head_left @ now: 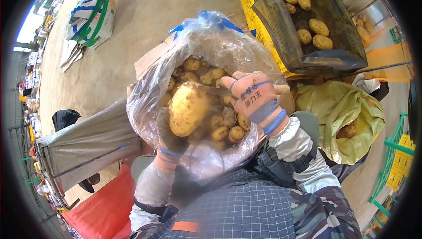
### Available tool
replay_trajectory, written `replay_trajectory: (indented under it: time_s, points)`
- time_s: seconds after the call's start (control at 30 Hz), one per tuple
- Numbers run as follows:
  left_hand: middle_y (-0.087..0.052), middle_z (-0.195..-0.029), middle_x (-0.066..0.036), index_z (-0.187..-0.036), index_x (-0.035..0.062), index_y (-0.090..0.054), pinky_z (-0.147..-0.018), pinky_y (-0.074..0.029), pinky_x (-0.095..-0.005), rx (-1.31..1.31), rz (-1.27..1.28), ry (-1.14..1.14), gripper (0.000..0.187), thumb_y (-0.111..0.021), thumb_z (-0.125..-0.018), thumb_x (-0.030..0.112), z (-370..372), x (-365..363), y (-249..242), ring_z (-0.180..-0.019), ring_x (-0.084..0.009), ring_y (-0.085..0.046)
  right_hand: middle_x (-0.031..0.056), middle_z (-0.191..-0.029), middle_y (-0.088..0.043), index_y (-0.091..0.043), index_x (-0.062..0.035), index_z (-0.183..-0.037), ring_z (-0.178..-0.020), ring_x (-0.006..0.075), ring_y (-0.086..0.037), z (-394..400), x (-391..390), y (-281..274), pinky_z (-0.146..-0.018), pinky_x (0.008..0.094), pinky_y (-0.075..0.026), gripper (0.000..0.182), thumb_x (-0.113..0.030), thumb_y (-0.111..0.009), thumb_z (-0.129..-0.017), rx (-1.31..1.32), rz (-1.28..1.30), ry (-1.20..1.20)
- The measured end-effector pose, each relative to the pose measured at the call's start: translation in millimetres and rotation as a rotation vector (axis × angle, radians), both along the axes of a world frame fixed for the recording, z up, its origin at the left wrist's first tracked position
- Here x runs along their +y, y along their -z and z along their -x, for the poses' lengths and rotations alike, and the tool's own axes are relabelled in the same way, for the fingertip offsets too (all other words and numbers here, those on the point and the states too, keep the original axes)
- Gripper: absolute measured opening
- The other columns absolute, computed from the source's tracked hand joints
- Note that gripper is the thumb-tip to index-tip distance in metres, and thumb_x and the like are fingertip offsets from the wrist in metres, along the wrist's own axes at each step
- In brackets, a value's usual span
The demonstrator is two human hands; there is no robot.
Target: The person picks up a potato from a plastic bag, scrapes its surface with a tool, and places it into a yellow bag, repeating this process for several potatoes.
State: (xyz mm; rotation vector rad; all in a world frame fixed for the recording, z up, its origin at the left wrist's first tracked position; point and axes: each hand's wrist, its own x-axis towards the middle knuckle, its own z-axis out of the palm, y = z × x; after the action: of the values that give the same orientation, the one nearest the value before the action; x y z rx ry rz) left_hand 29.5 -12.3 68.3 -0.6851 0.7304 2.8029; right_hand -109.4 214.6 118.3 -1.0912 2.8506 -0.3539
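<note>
A: Left hand [169, 140], low centre of frame, gloved, cupped shut under the big potato [188, 109]. Long axis near upright, tilted a bit right.

B: Right hand [255, 98]?

A: Centre-right, fist closed on a knife [215, 90] w/ wood handle; blade points left, touching the potato's top. Both sit over the open bag [206, 45] of small potatoes.

B: Nearer hand?

A: Left, it's already holding it.

plastic bag [149, 103] walls crowd hands, top open
</note>
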Motion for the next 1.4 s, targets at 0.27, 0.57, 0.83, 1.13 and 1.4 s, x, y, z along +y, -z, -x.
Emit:
replay_trajectory:
  time_s: [0.27,0.57,0.83,1.13,1.4]
  points:
    - [-0.067,-0.111,-0.022,-0.142,0.0064,-0.049,-0.057,-0.057,-0.0337,-0.138,-0.02,-0.031,0.078,-0.046,-0.093,0.066,14.4,7.7,-35.2,-0.081,-0.0281,-0.069,0.0032,-0.077,-0.063,-0.062,-0.0197,-0.086,-0.066,0.0238,-0.065,-2.9,-11.1,11.0,-0.058,0.0396,-0.049,0.007,-0.014,-0.062,-0.082,0.25,0.094,-0.024]
    - [-0.062,-0.129,-0.019,-0.144,0.0057,-0.048,-0.083,-0.053,-0.0387,-0.11,-0.103,0.082,0.074,-0.053,-0.093,0.06,3.7,2.4,-1.3,-0.103,-0.0289,-0.064,0.0034,-0.081,-0.064,-0.061,-0.019,-0.09,-0.073,0.0226,-0.068,0.1,-9.6,13.4,-0.061,0.0393,-0.051,0.008,-0.016,-0.062,-0.082,0.129,-0.038,0.111]
    - [-0.065,-0.122,-0.023,-0.144,0.0046,-0.046,-0.058,-0.059,-0.0358,-0.082,0.194,0.055,0.082,-0.048,-0.092,0.067,4.1,-2.0,-8.0,-0.085,-0.0308,-0.071,0.0069,-0.094,-0.068,-0.064,-0.0171,-0.106,-0.088,0.0264,-0.069,7.1,-9.1,-2.9,-0.073,0.0389,-0.051,0.026,-0.024,-0.069,-0.082,-0.016,-0.204,0.032]
    - [-0.049,-0.146,-0.02,-0.151,-0.0038,-0.035,-0.111,-0.043,-0.0423,0.371,0.835,0.072,0.081,-0.059,-0.093,0.047,21.5,1.5,-32.7,-0.131,-0.0338,-0.053,0.0188,-0.117,-0.066,-0.051,-0.0015,-0.139,-0.102,0.03,-0.067,-0.2,-10.5,53.2,-0.09,0.0391,-0.053,0.063,-0.024,-0.075,-0.086,-0.749,0.803,0.272]
    - [-0.046,-0.147,-0.02,-0.154,-0.0032,-0.029,-0.112,-0.041,-0.0402,0.242,0.444,0.096,0.091,-0.067,-0.084,0.041,14.7,8.8,-30.3,-0.132,-0.0293,-0.051,0.0191,-0.123,-0.066,-0.052,-0.0005,-0.141,-0.103,0.0297,-0.068,-7.5,-21.9,40.1,-0.091,0.0371,-0.053,0.061,-0.015,-0.071,-0.085,-0.697,0.936,0.062]
